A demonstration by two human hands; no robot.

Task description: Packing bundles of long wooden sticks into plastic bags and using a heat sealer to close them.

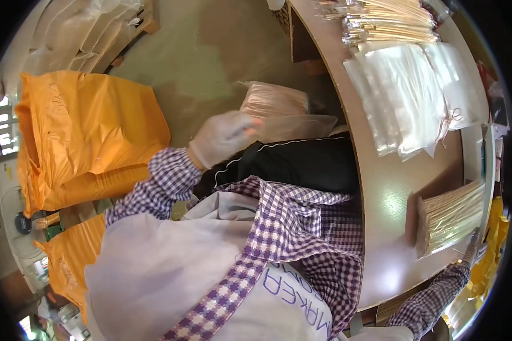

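Pinkish, see-through packet of thin sticks [274, 101] just past the black trousers [301, 165] on my lap; what bears its weight, I cannot make out. Nearer to me, a translucent plastic sheet [296, 126] spreads along its lower side. My left hand [221, 139], in a pale glove with orange at the fingertips, is right by the sheet's near edge. Fingers curled in and drawn together, blurred; I cannot tell whether they are clamped on the plastic.

My right hand [477, 250] is far out to the right, at the outer edge of the table [384, 199], just beside a wrapped bundle of pale sticks [450, 219]. Small and partly hidden out there: I cannot tell if those fingers are apart or closed on anything.

Same table, farther up: a fanned stack of clear plastic bags [401, 94], a pinkish string [450, 118] tied in a bow at its right side. Beyond the stack, a pile of stick packets [387, 25] in clear wrapping.

To my left, a large creased orange sack [94, 131] stands near my checked sleeve [168, 173]; a second orange sack [74, 261] sits nearer me, partly behind my pale apron [165, 261].
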